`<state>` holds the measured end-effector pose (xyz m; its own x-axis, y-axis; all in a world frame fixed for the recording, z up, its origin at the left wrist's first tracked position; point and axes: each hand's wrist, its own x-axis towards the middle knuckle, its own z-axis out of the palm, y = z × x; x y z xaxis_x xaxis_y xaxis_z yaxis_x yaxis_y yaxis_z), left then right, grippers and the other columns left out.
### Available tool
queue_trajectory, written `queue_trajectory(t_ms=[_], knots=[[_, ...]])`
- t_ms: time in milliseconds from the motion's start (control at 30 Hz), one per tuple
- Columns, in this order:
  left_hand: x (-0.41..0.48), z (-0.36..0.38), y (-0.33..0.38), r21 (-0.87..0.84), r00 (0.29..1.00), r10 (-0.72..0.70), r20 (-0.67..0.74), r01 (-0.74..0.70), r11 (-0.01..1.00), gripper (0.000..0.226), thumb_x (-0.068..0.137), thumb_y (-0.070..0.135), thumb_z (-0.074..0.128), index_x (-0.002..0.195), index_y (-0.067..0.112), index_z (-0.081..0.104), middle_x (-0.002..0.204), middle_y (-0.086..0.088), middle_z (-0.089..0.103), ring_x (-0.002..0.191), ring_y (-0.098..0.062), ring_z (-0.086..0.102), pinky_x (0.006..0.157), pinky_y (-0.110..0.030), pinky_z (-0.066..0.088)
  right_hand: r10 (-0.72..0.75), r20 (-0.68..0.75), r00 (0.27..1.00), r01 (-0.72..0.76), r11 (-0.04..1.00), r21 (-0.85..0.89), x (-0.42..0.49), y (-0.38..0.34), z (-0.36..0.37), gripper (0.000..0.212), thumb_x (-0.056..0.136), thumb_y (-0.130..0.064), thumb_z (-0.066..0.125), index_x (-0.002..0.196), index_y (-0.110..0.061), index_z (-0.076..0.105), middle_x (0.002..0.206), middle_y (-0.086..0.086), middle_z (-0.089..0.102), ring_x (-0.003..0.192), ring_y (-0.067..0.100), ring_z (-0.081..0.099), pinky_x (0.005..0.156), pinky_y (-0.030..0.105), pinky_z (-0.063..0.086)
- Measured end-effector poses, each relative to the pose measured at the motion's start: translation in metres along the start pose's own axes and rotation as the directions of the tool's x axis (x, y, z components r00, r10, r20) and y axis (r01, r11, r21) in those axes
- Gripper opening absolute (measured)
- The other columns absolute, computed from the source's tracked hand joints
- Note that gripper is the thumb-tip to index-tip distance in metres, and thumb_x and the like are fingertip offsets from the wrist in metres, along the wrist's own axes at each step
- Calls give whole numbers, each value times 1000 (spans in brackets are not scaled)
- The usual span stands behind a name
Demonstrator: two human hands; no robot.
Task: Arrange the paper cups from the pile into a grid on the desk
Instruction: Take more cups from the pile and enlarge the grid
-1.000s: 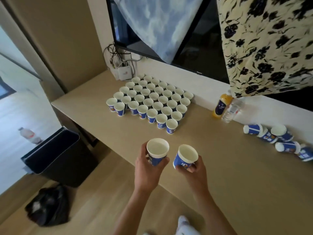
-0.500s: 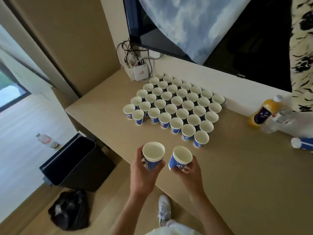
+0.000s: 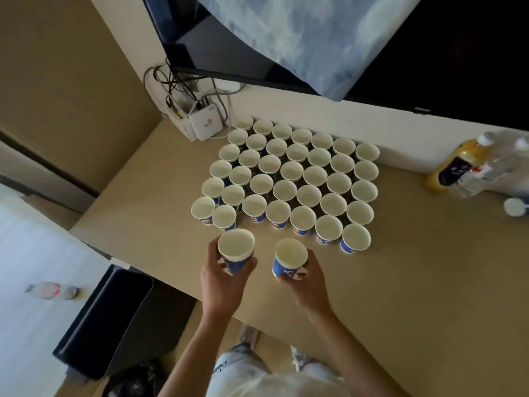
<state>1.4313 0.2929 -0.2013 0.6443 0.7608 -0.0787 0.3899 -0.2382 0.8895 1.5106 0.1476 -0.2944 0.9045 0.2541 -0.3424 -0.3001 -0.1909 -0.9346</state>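
Note:
Several blue-and-white paper cups stand upright in a tight grid [image 3: 289, 179] on the beige desk [image 3: 400, 282], reaching back to the wall. My left hand [image 3: 221, 277] holds one upright paper cup [image 3: 236, 249] just in front of the grid's near-left corner. My right hand [image 3: 307, 277] holds a second cup [image 3: 289, 257], tilted slightly, a little right of the first and in front of the near row. One lying cup of the pile [image 3: 515, 207] shows at the right edge; the others are out of frame.
An orange juice bottle [image 3: 455, 164] and a clear water bottle [image 3: 486, 167] lie against the wall at right. A white router with cables [image 3: 204, 123] sits at the desk's back left corner under a dark screen. A black bin [image 3: 114, 319] stands on the floor beside the desk.
Both hands have carried their cups forward to the grid's near edge. The view has shifted left and closer, so most of the pile has left the frame.

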Motion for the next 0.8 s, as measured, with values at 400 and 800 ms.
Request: queue_trajectory(t_ms=[400, 800], knots=[[100, -40, -30, -43, 973, 94, 212, -87, 995, 67, 71, 20, 89, 127, 30, 55, 110, 19, 67, 99, -12, 65, 83, -31, 55, -22, -206, 978, -22, 977, -210, 39, 9, 98, 61, 62, -18, 83, 113, -33, 53, 104, -8, 67, 94, 18, 65, 83, 40, 57], [140, -77, -56, -48, 957, 110, 267, -101, 994, 62, 70, 15, 89, 122, 27, 58, 108, 22, 67, 97, -6, 64, 80, -25, 56, -10, -364, 932, -44, 989, -140, 69, 29, 154, 62, 64, 2, 80, 108, -33, 55, 104, -4, 67, 95, 20, 65, 83, 30, 53]])
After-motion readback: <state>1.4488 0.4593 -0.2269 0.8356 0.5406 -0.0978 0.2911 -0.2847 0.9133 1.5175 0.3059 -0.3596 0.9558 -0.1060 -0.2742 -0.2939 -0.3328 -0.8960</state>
